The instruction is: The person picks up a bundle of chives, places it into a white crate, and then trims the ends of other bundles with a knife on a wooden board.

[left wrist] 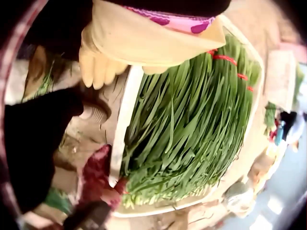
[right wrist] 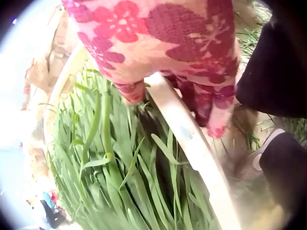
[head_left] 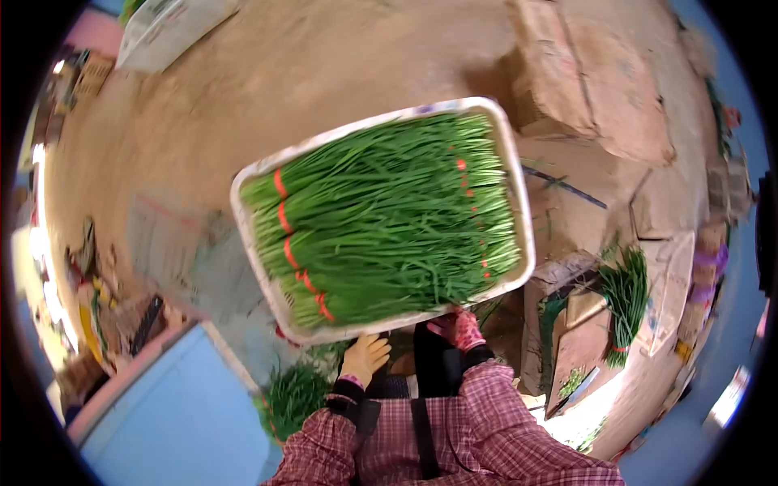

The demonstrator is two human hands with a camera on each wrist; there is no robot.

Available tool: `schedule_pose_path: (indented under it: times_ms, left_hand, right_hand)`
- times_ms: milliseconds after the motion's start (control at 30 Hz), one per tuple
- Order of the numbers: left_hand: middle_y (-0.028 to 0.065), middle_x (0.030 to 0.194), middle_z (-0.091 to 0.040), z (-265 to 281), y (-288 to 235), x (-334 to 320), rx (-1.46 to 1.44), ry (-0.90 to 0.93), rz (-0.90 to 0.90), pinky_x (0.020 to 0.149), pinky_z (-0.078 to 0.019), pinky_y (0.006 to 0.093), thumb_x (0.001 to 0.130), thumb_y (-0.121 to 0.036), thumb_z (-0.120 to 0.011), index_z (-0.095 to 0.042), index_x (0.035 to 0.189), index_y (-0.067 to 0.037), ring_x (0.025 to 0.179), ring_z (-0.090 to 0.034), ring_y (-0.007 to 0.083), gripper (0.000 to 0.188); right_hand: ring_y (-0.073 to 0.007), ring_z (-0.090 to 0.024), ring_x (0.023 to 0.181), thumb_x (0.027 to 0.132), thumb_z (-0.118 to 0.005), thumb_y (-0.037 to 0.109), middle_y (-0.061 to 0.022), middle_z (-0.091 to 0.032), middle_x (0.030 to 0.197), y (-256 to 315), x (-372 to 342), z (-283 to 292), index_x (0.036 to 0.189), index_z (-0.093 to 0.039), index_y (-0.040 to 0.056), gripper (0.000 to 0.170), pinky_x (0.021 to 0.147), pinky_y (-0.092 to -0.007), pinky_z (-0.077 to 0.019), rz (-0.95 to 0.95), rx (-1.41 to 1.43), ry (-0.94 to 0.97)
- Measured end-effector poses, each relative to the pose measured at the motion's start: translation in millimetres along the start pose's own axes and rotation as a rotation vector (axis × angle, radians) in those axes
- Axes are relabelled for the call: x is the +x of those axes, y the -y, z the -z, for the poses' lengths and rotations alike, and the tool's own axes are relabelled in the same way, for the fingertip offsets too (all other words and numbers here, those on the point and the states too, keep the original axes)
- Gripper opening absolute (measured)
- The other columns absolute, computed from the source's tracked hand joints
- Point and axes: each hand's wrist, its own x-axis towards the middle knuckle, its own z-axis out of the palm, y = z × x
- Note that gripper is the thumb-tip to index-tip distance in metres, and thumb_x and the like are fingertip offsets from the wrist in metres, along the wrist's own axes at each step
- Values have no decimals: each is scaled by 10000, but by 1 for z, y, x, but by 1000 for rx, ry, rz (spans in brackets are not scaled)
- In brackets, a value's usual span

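A white tray [head_left: 527,235] holds several bundles of long green stalks [head_left: 381,219] tied with red bands. My left hand [head_left: 366,359], in a pale yellow glove, grips the tray's near rim toward its left part. In the left wrist view, that hand [left wrist: 144,43] has its fingers outside the rim [left wrist: 125,120]. My right hand [head_left: 463,330], in a pink and red floral glove, holds the same rim farther right. The right wrist view shows this hand [right wrist: 163,48] with the thumb over the stalks and the fingers outside the rim [right wrist: 192,143].
Loose green stalks [head_left: 296,397] lie at the lower left beside a blue panel [head_left: 178,413]. At the right, a tied bundle [head_left: 626,304] lies by a knife [head_left: 579,387] and cardboard. A large cardboard box [head_left: 592,81] stands at the upper right, and a white container [head_left: 174,32] at the upper left.
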Motion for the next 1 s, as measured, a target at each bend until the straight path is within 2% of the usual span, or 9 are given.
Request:
schedule_pose_path:
  times_ms: [67,100,167,200,233,300,467,600,1000]
  left_hand:
    - [208,1274,-662,-19,-1,-17,449,-87,-315,988,-536,416,1046,-243,-577,-617,1306,29,1205,-634,299,378]
    - [148,1132,-733,-12,14,1,597,-154,-720,968,-536,421,1000,-122,-613,-718,1148,6,1116,-677,299,222]
    - [159,1252,-687,-54,-41,-43,1158,-149,-1436,1056,-468,459,932,-133,-666,-670,1253,-24,1193,-631,327,340]
    - [180,1427,-566,-71,-56,-49,1359,-305,-1499,1157,-345,509,874,-176,-700,-584,1382,-56,1340,-506,372,534]
    - [193,1568,-401,-84,-75,-52,1415,-278,-1477,1215,-205,555,872,-217,-710,-467,1494,-76,1459,-340,396,683]
    - [225,1627,-266,-115,-117,-48,1512,-344,-1485,1213,-166,594,842,-263,-744,-363,1554,-75,1491,-225,460,829]
    - [170,1607,-315,-165,-243,1,1657,-666,-1701,1210,-197,576,877,-408,-707,-332,1567,-86,1486,-250,405,849]
    - [111,1632,-305,-166,-303,46,1783,-574,-1758,1224,-180,557,895,-434,-674,-334,1568,-95,1512,-229,346,826]
    - [101,1562,-372,-176,-322,62,1793,-421,-1543,1228,-174,541,871,-465,-659,-376,1547,-98,1431,-314,333,820]
  right_hand:
    - [-281,-715,704,966,-666,238,-116,-704,756,38,6,37,1016,-669,-5,249,630,-351,-586,-939,1151,97]
    - [-245,-705,676,965,-661,311,-116,-702,740,19,6,32,1053,-698,36,292,640,-344,-570,-887,1013,73]
    - [-239,-697,683,987,-628,343,-105,-719,781,9,11,37,1052,-722,65,300,655,-364,-545,-635,485,-135]
    - [-290,-699,762,993,-615,295,-106,-728,850,45,17,66,1093,-713,69,266,693,-393,-540,-299,263,-372]
    - [-328,-671,1015,1005,-590,294,-114,-719,1083,63,35,91,1232,-673,99,311,873,-424,-522,-237,116,-316]
    - [-352,-441,1393,962,-647,256,-128,-550,1444,109,85,128,1417,-537,80,500,1151,-501,-330,195,-95,-457]
    - [-374,-386,1433,864,-736,309,-156,-473,1510,200,229,165,1432,-506,56,663,1203,-546,-273,653,-493,-345]
    - [-341,-372,1455,892,-683,421,-128,-467,1532,204,316,140,1463,-494,82,690,1232,-522,-234,918,-630,-191]
    - [-325,-437,1390,889,-683,416,-126,-476,1512,188,365,144,1466,-489,87,692,1175,-493,-308,788,-568,36]
